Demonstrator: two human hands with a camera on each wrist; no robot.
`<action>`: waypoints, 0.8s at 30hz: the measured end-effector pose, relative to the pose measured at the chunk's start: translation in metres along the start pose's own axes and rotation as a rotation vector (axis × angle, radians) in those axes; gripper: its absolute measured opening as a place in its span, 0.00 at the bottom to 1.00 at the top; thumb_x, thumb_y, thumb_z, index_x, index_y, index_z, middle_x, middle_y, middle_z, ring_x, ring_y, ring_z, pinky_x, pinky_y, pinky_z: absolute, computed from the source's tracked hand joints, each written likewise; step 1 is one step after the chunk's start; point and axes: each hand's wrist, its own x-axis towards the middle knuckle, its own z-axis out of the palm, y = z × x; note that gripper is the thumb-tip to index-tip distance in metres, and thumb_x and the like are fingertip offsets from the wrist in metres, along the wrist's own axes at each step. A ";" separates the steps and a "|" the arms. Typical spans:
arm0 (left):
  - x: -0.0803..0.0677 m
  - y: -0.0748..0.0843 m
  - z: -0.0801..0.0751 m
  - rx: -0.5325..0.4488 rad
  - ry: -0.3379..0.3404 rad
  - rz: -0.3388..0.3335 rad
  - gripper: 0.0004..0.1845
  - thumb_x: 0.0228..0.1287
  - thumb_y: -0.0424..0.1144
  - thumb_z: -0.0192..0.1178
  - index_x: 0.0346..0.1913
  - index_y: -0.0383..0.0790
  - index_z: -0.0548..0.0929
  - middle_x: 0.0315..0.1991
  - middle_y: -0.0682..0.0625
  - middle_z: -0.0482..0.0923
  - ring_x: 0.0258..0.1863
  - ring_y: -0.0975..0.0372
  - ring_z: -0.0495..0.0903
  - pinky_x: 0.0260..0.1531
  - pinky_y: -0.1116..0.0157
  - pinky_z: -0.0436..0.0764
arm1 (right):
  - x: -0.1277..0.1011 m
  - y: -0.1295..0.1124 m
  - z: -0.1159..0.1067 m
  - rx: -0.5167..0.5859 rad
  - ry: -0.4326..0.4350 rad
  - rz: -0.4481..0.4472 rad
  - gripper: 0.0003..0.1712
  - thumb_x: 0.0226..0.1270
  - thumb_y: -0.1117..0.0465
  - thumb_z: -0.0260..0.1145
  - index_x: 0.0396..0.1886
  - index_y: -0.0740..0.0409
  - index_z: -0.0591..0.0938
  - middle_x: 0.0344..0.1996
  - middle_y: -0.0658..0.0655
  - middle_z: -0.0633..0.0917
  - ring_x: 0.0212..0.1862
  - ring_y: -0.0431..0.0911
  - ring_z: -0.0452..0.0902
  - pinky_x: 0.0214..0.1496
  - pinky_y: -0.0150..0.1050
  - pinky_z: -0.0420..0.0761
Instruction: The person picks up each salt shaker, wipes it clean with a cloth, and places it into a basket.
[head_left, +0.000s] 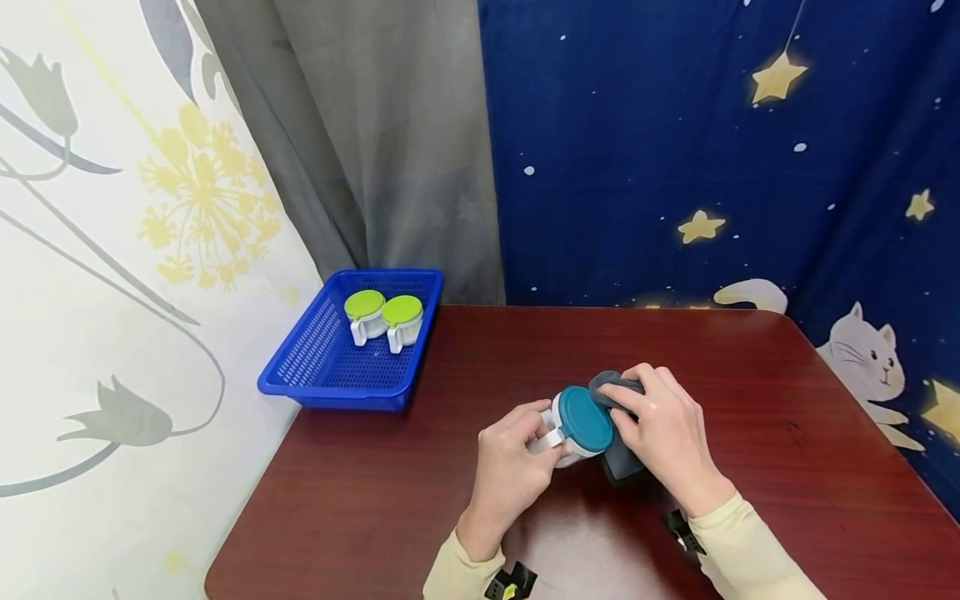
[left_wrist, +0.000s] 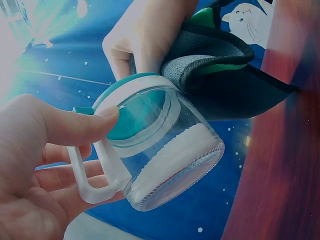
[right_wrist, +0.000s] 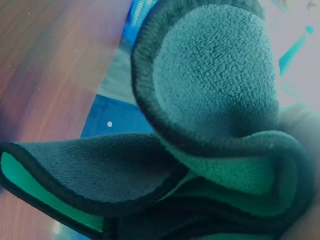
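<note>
My left hand (head_left: 513,458) grips a clear glass seasoning jar (left_wrist: 170,150) by its white handle and collar, thumb near the rim of the teal lid (head_left: 586,419). White granular contents lie slanted at the bottom of the tilted jar. My right hand (head_left: 663,425) pinches a folded grey cloth (head_left: 621,454) with a green underside and dark edging, right at the lid's edge. In the right wrist view the bunched cloth (right_wrist: 215,75) fills most of the picture and hides the jar.
A blue plastic basket (head_left: 337,398) stands at the back left of the dark red table (head_left: 420,500). Inside it are two jars with lime-green lids (head_left: 402,310) and white handles. A grey curtain (head_left: 405,150) and a starry blue curtain (head_left: 637,167) hang behind the table.
</note>
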 end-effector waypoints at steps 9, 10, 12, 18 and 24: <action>0.001 0.003 0.003 0.008 -0.001 0.022 0.22 0.45 0.29 0.80 0.23 0.44 0.71 0.47 0.50 0.86 0.45 0.62 0.86 0.35 0.68 0.84 | 0.001 -0.006 -0.001 0.002 -0.002 -0.006 0.17 0.53 0.61 0.76 0.45 0.48 0.90 0.44 0.55 0.80 0.41 0.49 0.73 0.31 0.48 0.83; 0.001 0.003 0.003 0.007 -0.002 0.024 0.22 0.45 0.29 0.80 0.22 0.44 0.71 0.46 0.50 0.86 0.45 0.62 0.86 0.35 0.68 0.84 | 0.002 -0.008 -0.001 0.007 -0.003 -0.011 0.16 0.54 0.61 0.76 0.45 0.48 0.90 0.44 0.55 0.80 0.41 0.49 0.73 0.32 0.48 0.83; 0.000 0.002 0.003 0.010 -0.001 0.023 0.21 0.45 0.30 0.80 0.22 0.44 0.72 0.46 0.51 0.86 0.45 0.62 0.86 0.35 0.68 0.84 | 0.003 -0.013 -0.002 0.021 -0.005 -0.023 0.16 0.55 0.61 0.75 0.45 0.48 0.90 0.44 0.54 0.80 0.42 0.49 0.73 0.33 0.48 0.83; -0.001 -0.004 0.004 0.062 0.020 0.053 0.21 0.41 0.29 0.80 0.21 0.45 0.73 0.43 0.51 0.86 0.43 0.62 0.86 0.35 0.67 0.84 | 0.002 -0.029 -0.006 0.075 -0.009 -0.081 0.15 0.56 0.63 0.72 0.44 0.45 0.90 0.43 0.52 0.81 0.42 0.48 0.74 0.35 0.46 0.83; 0.000 -0.009 0.006 0.076 0.044 0.094 0.21 0.39 0.28 0.79 0.21 0.45 0.72 0.42 0.51 0.86 0.41 0.61 0.86 0.31 0.70 0.83 | 0.004 -0.044 -0.008 0.112 0.051 -0.155 0.18 0.51 0.64 0.73 0.42 0.44 0.91 0.43 0.52 0.81 0.40 0.47 0.75 0.33 0.46 0.82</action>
